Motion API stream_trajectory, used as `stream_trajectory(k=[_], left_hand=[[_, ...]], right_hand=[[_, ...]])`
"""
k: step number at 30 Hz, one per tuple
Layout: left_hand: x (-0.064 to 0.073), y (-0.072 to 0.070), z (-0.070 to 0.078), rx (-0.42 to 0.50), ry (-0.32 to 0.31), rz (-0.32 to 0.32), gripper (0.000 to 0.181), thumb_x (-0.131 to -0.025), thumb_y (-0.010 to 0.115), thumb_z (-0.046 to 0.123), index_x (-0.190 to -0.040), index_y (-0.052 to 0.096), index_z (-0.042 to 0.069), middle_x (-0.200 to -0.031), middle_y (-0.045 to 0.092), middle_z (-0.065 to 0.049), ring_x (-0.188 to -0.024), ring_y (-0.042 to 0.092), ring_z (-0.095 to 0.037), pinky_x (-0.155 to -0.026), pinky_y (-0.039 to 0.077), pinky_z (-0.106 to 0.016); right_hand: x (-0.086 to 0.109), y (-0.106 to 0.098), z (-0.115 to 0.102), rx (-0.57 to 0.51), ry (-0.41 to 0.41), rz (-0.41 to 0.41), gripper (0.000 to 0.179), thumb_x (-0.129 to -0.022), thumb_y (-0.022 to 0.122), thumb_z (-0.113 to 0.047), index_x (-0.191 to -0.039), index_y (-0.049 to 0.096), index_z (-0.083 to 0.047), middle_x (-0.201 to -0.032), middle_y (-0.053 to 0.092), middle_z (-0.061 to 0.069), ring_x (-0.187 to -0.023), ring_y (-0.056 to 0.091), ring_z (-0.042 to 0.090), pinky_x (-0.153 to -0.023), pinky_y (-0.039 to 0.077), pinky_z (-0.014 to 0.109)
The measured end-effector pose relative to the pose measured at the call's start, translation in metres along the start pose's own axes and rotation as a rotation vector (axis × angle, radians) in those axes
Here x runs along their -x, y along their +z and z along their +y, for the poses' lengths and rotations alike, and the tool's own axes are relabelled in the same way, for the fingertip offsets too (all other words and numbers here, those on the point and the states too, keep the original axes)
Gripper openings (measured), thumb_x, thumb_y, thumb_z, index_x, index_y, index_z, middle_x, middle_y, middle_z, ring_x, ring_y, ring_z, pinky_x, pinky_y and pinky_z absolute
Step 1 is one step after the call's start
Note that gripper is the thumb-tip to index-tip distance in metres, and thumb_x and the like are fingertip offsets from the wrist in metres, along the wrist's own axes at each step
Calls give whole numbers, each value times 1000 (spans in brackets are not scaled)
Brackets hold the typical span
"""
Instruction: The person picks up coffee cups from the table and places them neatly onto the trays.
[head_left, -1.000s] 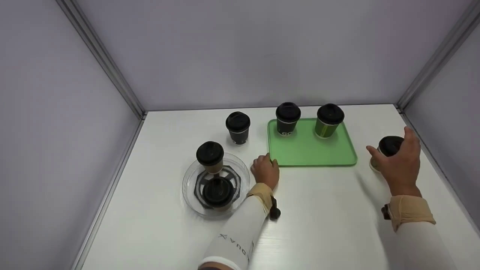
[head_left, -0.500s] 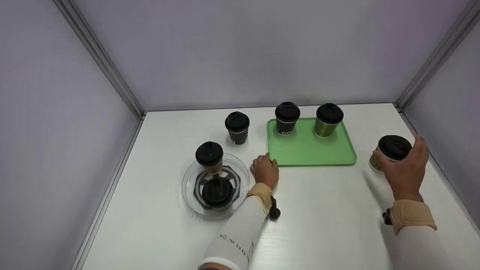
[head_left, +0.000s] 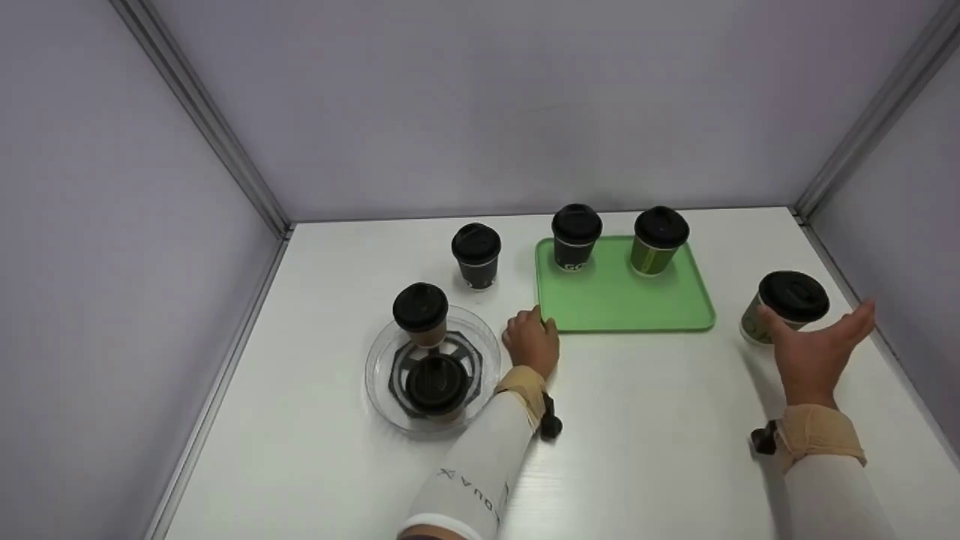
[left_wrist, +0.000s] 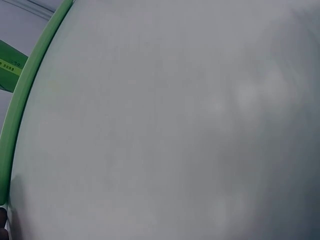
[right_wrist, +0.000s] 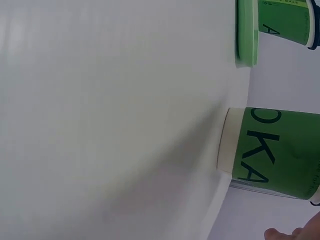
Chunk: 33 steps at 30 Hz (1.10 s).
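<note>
My left hand (head_left: 532, 345) holds the near left corner of the green tray (head_left: 622, 304), thumb and forefinger at its rim; in the left wrist view dark fingertips (left_wrist: 3, 224) show beside the tray's end. On the right, a green paper cup (head_left: 756, 322) with a black lid stands upright on the table. My right hand (head_left: 814, 360) is just in front of this cup, thumb and fingers spread wide with nothing between them. In the right wrist view the green cup (right_wrist: 280, 152) shows dark lettering, with fingertips (right_wrist: 272, 234) below it.
On the tray's far side stand a black cup (head_left: 574, 253) and another green cup (head_left: 649, 259). A black cup (head_left: 477, 271) stands left of the tray. A clear round plate (head_left: 373, 390) bears two lidded cups (head_left: 420, 307). Walls enclose the table (head_left: 637, 450).
My right hand has drawn back toward me from the right-hand cup, its fingers opening away from it. More of that cup shows now. The left hand and tray have stayed put.
</note>
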<state>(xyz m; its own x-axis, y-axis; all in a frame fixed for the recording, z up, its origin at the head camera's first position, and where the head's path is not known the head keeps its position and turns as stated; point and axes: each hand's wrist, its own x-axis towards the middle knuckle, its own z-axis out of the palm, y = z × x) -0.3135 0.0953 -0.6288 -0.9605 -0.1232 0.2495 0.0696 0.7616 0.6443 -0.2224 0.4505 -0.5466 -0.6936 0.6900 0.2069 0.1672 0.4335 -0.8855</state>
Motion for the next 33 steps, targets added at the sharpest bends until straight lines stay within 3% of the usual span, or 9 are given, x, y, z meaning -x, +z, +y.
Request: stream_trajectory(k=[6, 12, 18, 23, 29, 33], left_hand=[[-1, 1, 0, -13, -23, 4, 30, -92, 66, 26, -117, 70, 11, -100, 65, -4, -100, 57, -25, -88, 39, -44], [0, 3, -1, -28, -23, 14, 29, -92, 65, 27, -116, 71, 11, -101, 65, -5, -100, 58, -26, -87, 40, -45], [-1, 1, 0, -42, -8, 22, 30, -92, 66, 27, -116, 71, 11, -101, 66, -5, -100, 59, -26, -87, 41, -44], [-1, 2, 2, -49, -17, 0, 30, -92, 65, 28, -117, 70, 12, -102, 66, -4, -101, 59, -26, -88, 41, -44], [-1, 2, 2, -57, -18, -33, 31, -95, 63, 29, -121, 69, 13, -107, 65, -4, -105, 57, -25, -90, 40, -44], [-3, 3, -1, -65, -19, -29, 30, -95, 63, 29, -120, 69, 14, -106, 65, -4, -104, 57, -25, -90, 40, -44]], right_hand=[[0, 10, 8, -66, 104, -28, 128, -72, 83, -45, -154, -14, -26, -159, -4, -1, -145, 8, 19, -113, 15, 32], [-3, 15, 12, -108, 174, -16, 126, -70, 86, -40, -154, -7, -29, -159, 5, 1, -144, 11, 18, -113, 17, 32], [-6, 19, 15, -152, 174, -4, 125, -70, 88, -32, -154, -5, -28, -157, 10, 2, -142, 15, 15, -112, 20, 33], [-10, 21, 21, -115, 137, -8, 125, -70, 88, -29, -154, -4, -25, -156, 15, 4, -140, 20, 12, -111, 18, 29], [-16, 21, 22, -9, 192, -46, 123, -70, 87, -36, -152, -4, -26, -156, 23, 8, -139, 25, 15, -111, 18, 31], [-17, 21, 22, 13, 185, -82, 118, -73, 85, -39, -151, -2, -24, -155, 25, 12, -139, 28, 18, -111, 20, 33]])
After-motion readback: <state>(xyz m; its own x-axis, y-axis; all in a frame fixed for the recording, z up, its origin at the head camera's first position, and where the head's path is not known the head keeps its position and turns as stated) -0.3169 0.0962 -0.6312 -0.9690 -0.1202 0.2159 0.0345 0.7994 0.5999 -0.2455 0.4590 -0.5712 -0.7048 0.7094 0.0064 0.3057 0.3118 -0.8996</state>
